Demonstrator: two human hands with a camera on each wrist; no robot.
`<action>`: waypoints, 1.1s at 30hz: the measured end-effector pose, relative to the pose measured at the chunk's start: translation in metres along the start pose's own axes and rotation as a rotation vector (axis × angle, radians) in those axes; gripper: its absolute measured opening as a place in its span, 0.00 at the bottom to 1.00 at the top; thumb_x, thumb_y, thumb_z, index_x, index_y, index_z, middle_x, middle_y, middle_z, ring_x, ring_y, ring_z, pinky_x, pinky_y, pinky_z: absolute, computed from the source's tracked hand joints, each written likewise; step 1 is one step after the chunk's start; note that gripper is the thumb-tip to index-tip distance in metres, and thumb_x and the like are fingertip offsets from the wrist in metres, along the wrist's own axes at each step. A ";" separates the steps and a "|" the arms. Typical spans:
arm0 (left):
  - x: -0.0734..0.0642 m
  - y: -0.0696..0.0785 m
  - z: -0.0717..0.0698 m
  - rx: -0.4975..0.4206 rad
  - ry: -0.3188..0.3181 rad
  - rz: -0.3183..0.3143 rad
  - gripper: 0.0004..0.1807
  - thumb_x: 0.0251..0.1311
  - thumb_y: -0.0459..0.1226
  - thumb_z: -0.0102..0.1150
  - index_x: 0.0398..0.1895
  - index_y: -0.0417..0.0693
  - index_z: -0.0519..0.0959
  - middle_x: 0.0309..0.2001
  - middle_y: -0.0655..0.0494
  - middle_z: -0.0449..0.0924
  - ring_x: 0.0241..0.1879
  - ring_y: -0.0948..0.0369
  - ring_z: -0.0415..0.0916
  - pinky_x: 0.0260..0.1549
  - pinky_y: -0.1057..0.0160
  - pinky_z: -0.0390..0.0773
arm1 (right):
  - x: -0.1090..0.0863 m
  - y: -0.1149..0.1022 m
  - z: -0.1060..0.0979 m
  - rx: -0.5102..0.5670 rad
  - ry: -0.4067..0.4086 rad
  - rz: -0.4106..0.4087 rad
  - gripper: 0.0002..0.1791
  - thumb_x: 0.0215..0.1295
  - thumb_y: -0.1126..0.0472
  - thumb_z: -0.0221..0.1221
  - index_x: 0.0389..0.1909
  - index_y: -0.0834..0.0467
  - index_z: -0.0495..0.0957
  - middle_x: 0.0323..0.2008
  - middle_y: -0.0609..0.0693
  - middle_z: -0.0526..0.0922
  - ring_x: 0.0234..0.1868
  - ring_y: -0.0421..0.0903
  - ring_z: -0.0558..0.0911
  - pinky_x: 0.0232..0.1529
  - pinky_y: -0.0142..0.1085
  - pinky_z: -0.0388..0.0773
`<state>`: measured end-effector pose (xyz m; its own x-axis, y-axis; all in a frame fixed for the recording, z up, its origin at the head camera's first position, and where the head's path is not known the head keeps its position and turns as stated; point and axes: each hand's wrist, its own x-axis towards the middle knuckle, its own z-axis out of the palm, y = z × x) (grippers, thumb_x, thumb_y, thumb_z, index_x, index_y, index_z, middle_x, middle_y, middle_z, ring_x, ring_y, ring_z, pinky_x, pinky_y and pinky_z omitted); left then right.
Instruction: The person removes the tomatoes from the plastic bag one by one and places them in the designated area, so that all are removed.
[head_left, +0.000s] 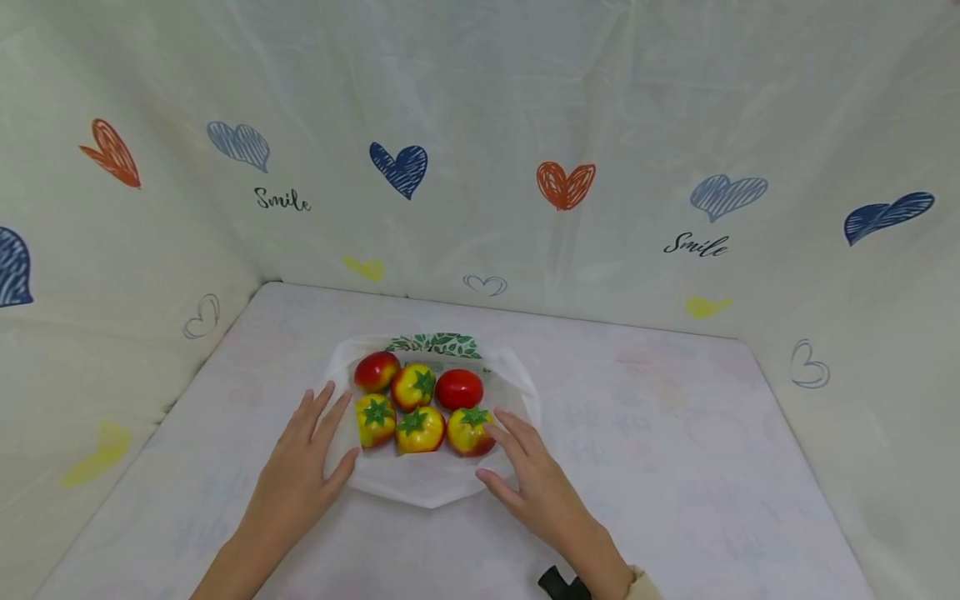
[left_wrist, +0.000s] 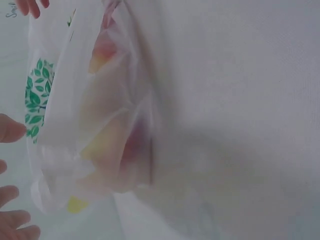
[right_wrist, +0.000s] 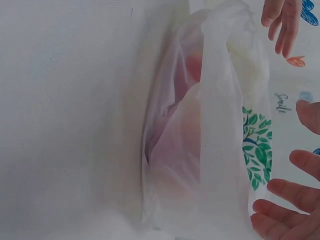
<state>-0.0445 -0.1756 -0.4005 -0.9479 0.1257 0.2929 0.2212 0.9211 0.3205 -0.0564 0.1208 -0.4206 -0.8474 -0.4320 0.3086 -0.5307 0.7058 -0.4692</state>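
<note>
A translucent white plastic bag [head_left: 420, 481] with a green leaf print lies on the table, its mouth spread wide. Inside are several shiny toy fruits: yellow-red ones with green star-shaped tops, such as the persimmon-like fruit [head_left: 421, 430], a smooth red fruit [head_left: 459, 389] and a red-yellow mango-like fruit [head_left: 377, 371]. My left hand [head_left: 296, 467] is at the bag's left rim, fingers extended and spread. At the right rim is my right hand [head_left: 536, 483], fingers loosely bent, fingertips beside the nearest fruit; contact is unclear. Neither hand grips anything. Both wrist views show the bag's side [left_wrist: 65, 125] standing up.
A white table [head_left: 645, 467] extends around the bag. Behind and beside it hangs a pale curtain [head_left: 480, 100] printed with hearts and the word "Smile". Below the right wrist, a black object [head_left: 564, 585] shows at the bottom edge.
</note>
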 end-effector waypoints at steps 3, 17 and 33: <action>-0.001 -0.002 0.000 -0.016 0.027 -0.029 0.42 0.51 0.38 0.64 0.70 0.49 0.57 0.70 0.43 0.54 0.68 0.41 0.51 0.57 0.36 0.64 | 0.002 0.000 0.003 0.018 0.006 0.016 0.31 0.57 0.51 0.63 0.62 0.54 0.67 0.66 0.52 0.64 0.66 0.46 0.65 0.59 0.41 0.72; -0.008 0.001 0.002 -0.173 -0.006 -0.231 0.44 0.55 0.37 0.61 0.72 0.47 0.49 0.70 0.38 0.49 0.64 0.36 0.53 0.54 0.32 0.63 | 0.010 0.003 0.017 0.057 0.038 0.107 0.31 0.56 0.54 0.64 0.61 0.56 0.68 0.64 0.55 0.66 0.63 0.51 0.68 0.58 0.45 0.73; -0.017 0.003 0.010 -0.547 0.033 -0.511 0.41 0.56 0.33 0.61 0.72 0.51 0.53 0.67 0.40 0.57 0.60 0.43 0.67 0.53 0.58 0.71 | 0.028 -0.002 0.028 0.179 -0.054 0.294 0.32 0.59 0.56 0.62 0.63 0.59 0.64 0.65 0.59 0.64 0.63 0.56 0.67 0.59 0.48 0.71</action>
<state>-0.0299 -0.1716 -0.4140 -0.9576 -0.2879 0.0115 -0.1542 0.5458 0.8236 -0.0790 0.0913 -0.4342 -0.9615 -0.2573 0.0967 -0.2539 0.6966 -0.6710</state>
